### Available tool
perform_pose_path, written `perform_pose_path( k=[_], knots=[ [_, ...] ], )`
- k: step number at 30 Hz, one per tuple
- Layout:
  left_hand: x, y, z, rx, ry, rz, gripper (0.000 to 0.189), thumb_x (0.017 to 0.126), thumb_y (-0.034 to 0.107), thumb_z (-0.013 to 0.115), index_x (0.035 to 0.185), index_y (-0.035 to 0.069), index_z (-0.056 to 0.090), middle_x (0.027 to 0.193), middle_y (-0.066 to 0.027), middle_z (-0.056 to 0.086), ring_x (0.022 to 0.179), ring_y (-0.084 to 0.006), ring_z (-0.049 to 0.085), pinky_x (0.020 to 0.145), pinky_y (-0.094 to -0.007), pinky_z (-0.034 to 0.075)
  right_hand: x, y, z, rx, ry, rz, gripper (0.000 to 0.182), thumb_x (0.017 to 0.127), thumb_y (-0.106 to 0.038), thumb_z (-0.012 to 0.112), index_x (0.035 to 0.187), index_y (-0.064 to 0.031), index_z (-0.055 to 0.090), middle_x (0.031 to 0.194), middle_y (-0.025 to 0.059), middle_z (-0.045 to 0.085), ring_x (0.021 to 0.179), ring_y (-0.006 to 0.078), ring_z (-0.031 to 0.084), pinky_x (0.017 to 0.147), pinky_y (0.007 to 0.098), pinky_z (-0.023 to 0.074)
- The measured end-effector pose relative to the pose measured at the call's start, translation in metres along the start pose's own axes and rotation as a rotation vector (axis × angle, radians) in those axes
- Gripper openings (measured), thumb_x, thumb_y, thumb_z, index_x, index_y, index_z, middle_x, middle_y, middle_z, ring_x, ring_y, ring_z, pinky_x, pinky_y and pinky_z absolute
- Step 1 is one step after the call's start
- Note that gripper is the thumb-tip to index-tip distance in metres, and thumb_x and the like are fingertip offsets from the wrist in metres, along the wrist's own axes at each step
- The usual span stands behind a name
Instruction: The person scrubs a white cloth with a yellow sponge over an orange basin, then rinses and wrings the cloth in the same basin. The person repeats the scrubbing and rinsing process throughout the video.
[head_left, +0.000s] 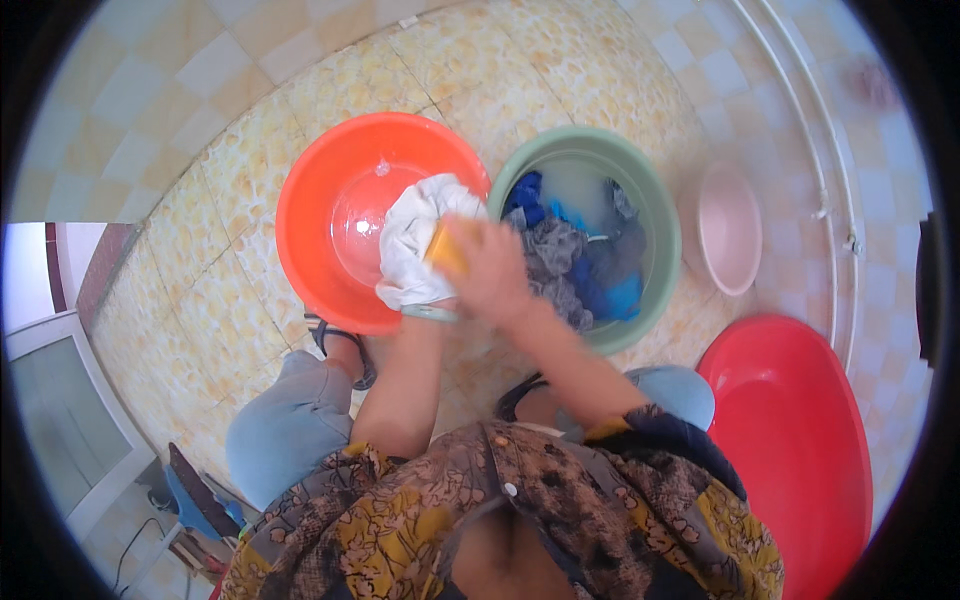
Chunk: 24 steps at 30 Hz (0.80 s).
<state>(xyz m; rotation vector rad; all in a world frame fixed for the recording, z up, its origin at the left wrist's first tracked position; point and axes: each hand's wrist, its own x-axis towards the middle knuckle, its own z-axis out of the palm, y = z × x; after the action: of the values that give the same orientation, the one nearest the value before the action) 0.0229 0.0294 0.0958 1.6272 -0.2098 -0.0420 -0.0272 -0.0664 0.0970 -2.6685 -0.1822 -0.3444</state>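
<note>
A yellow bar, probably soap (442, 251), is in my right hand (491, 262), pressed against a bunched white cloth (412, 232). That hand is blurred. My left hand (444, 304) holds up the cloth, which covers most of its fingers; a pale green band circles the wrist. Both hands are above the right side of an orange plastic basin (307, 225), whose bottom looks wet and shiny. Touching or nearly touching it on the right stands a green basin (664, 225). Blue, grey and dark clothes (559, 244) soak there in cloudy water.
A small pink basin (729, 232) stands by the tiled wall at right, near white pipes (832, 187). Below it lies a large red tub (787, 420). At lower left are a framed door (71, 420) and a blue object (191, 502). The floor (217, 262) is tiled.
</note>
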Motion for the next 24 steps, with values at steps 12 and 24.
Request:
perform_pose_path(
  k=[12, 24],
  knots=[
    [0.011, 0.003, 0.003, 0.525, -0.099, 0.220, 0.023, 0.084, 0.016, 0.055, 0.104, 0.004, 0.052, 0.097, -0.0066, 0.060, 0.097, -0.0222, 0.055, 0.085, -0.0332, 0.044, 0.033, 0.057, -0.062, 1.159, -0.029, 0.751, 0.047, 0.093, -0.033, 0.054, 0.126, 0.0001, 0.052, 0.113, 0.0095, 0.061, 0.101, 0.0170, 0.057, 0.089, 0.0302, 0.0449],
    [0.004, -0.003, -0.008, 0.017, 0.054, 0.011, 0.050, 0.084, 0.020, 0.058, 0.126, 0.001, 0.040, 0.116, -0.0116, 0.055, 0.106, -0.0243, 0.055, 0.090, -0.0328, 0.044, -0.012, 0.009, -0.070, 0.847, -0.498, 0.563, 0.046, 0.094, -0.034, 0.052, 0.128, -0.0033, 0.053, 0.112, 0.0102, 0.063, 0.103, 0.0171, 0.056, 0.091, 0.0306, 0.0431]
  ],
)
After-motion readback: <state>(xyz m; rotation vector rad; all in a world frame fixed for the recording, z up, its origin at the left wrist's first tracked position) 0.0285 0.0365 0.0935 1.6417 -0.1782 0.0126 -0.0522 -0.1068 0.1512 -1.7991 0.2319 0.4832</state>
